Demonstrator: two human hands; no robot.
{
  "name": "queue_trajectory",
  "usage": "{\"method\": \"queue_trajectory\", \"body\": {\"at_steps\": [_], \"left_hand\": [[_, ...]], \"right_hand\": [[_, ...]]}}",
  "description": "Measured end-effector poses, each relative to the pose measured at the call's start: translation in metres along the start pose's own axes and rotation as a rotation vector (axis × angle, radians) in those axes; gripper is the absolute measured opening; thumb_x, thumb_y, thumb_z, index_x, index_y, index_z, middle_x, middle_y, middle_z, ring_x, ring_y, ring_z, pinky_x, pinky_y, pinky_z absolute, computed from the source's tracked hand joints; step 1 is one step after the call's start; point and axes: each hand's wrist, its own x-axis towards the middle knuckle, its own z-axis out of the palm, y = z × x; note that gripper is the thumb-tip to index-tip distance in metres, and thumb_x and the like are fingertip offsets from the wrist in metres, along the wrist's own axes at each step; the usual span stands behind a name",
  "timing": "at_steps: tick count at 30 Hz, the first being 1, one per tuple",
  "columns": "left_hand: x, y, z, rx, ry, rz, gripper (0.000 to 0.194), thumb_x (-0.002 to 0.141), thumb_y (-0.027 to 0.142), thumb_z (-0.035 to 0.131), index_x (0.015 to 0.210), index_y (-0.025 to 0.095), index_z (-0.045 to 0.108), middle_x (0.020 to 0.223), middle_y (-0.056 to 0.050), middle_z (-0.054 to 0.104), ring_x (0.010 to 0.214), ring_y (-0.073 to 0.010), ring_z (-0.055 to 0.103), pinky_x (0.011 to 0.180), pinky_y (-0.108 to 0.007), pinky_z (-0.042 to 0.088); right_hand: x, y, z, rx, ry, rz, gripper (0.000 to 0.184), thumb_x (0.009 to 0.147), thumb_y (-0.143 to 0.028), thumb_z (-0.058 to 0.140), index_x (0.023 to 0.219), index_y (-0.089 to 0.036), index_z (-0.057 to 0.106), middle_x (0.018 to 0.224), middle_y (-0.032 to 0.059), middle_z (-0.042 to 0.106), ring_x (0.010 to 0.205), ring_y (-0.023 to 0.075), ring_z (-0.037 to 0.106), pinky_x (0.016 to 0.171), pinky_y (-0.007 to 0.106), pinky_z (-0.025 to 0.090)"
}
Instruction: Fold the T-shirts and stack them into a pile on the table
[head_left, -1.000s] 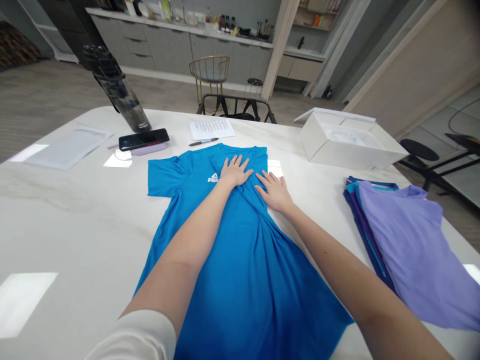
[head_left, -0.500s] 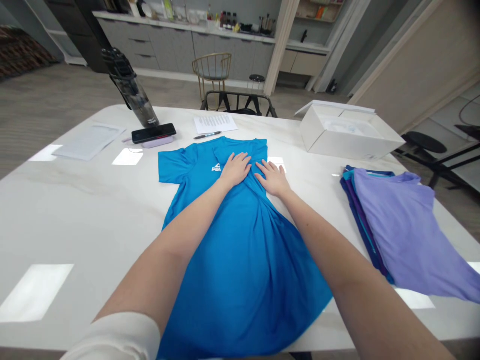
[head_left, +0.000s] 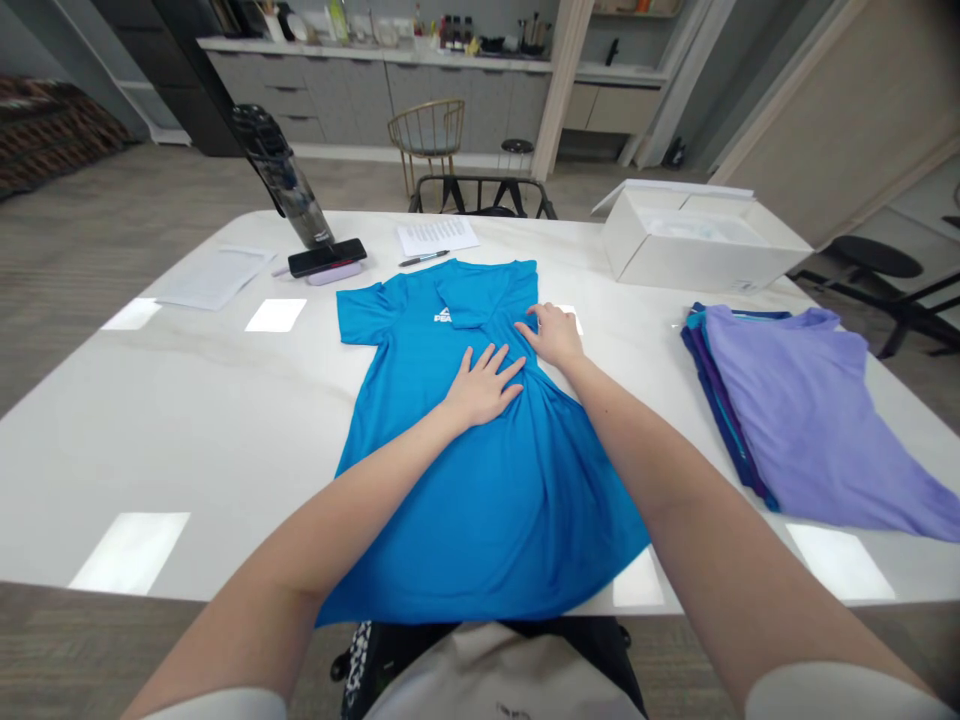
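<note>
**A:** Where's the shirt in relation to the hands?

**B:** The blue T-shirt (head_left: pixel 480 520) lies flat on the white stone-topped table (head_left: pixel 150 420), collar pointing away from the person and hem reaching over the near edge. Both hands are on it.

**A:** Is either hand gripping it?

**B:** No, neither one is. The left hand (head_left: pixel 484 385) is open, palm down with fingers spread, on the middle of the shirt, below the white logo (head_left: pixel 444 316). The right hand (head_left: pixel 553 335) is open too, resting higher up and further right, its fingers on the gathered cloth by the shirt's side edge.

**A:** What's nearby?

**B:** Well to the right of the shirt sits a stack of shirts (head_left: pixel 795 420), lilac over navy, with an open white cardboard box (head_left: pixel 697 240) beyond it. Past the collar, a pen (head_left: pixel 424 258) lies just below a sheet of paper (head_left: pixel 439 236), and a black phone (head_left: pixel 326 258) rests on a lilac power bank (head_left: pixel 334 274) in front of a dark water bottle (head_left: pixel 289 175).
</note>
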Motion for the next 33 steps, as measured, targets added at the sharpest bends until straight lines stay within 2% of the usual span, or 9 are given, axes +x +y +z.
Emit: {"method": "queue_trajectory", "body": {"at_steps": [6,10,13,16,19,24,29,33], "left_hand": [[-0.002,0.002,0.002,0.025,0.004,-0.01,0.062,0.106,0.057,0.026,0.162,0.033,0.035,0.171,-0.006,0.028,0.159,-0.0302,0.022,0.128,-0.062,0.011],[-0.001,0.001,0.001,0.025,-0.018,-0.012,0.063,0.106,0.059,0.024,0.163,0.034,0.032,0.171,-0.005,0.027,0.159,-0.03,0.021,0.128,-0.062,0.011],[-0.001,0.002,0.001,0.019,-0.027,-0.015,0.063,0.106,0.06,0.023,0.163,0.034,0.032,0.171,-0.005,0.027,0.159,-0.0306,0.021,0.127,-0.063,0.011],[-0.001,0.003,0.0,0.01,-0.027,-0.015,0.063,0.106,0.059,0.025,0.163,0.033,0.033,0.171,-0.006,0.027,0.159,-0.0311,0.022,0.127,-0.063,0.011],[-0.002,0.003,-0.002,0.003,-0.013,-0.016,0.06,0.107,0.054,0.028,0.161,0.032,0.037,0.17,-0.007,0.032,0.157,-0.0306,0.026,0.127,-0.062,0.014],[-0.008,0.012,-0.009,0.041,0.07,0.016,0.051,0.107,0.041,0.035,0.155,0.027,0.046,0.159,-0.01,0.048,0.147,-0.0285,0.041,0.125,-0.056,0.022],[-0.024,0.045,-0.016,0.057,0.121,0.088,0.046,0.105,0.031,0.043,0.15,0.025,0.051,0.142,-0.012,0.059,0.129,-0.0274,0.054,0.11,-0.044,0.04],[-0.04,0.075,-0.019,0.051,0.094,0.129,0.043,0.105,0.03,0.044,0.147,0.026,0.052,0.134,-0.011,0.061,0.122,-0.0274,0.056,0.102,-0.042,0.043]], "right_hand": [[-0.02,0.002,-0.003,0.181,0.003,0.011,0.032,0.094,-0.045,0.062,0.11,-0.018,0.07,0.096,0.009,0.07,0.092,0.0257,0.062,0.086,0.035,0.044],[-0.062,0.001,-0.015,0.411,-0.059,0.078,0.025,0.092,-0.04,0.062,0.1,-0.018,0.072,0.08,0.0025,0.068,0.074,0.0191,0.06,0.073,0.029,0.045],[-0.103,0.002,-0.035,0.472,-0.151,0.077,0.028,0.092,-0.043,0.061,0.095,-0.018,0.074,0.078,0.0021,0.069,0.071,0.0177,0.059,0.07,0.028,0.044],[-0.143,0.004,-0.06,0.417,-0.216,0.059,0.032,0.092,-0.048,0.064,0.099,-0.019,0.075,0.085,0.0036,0.072,0.075,0.0186,0.062,0.072,0.028,0.044],[-0.175,0.005,-0.082,0.298,-0.278,0.076,0.026,0.092,-0.043,0.066,0.101,-0.019,0.073,0.091,0.0053,0.073,0.081,0.0198,0.064,0.073,0.028,0.043],[-0.21,-0.002,-0.109,0.085,-0.334,0.169,0.017,0.093,-0.036,0.065,0.095,-0.019,0.069,0.095,0.0074,0.075,0.086,0.0222,0.066,0.075,0.029,0.042],[-0.226,-0.026,-0.13,0.025,-0.299,0.162,0.023,0.092,-0.029,0.061,0.114,-0.024,0.065,0.092,0.0043,0.076,0.085,0.0241,0.068,0.072,0.03,0.042],[-0.234,-0.035,-0.138,-0.014,-0.305,0.219,0.036,0.089,-0.029,0.063,0.124,-0.024,0.064,0.101,0.0068,0.077,0.093,0.0274,0.07,0.075,0.033,0.045]]}}
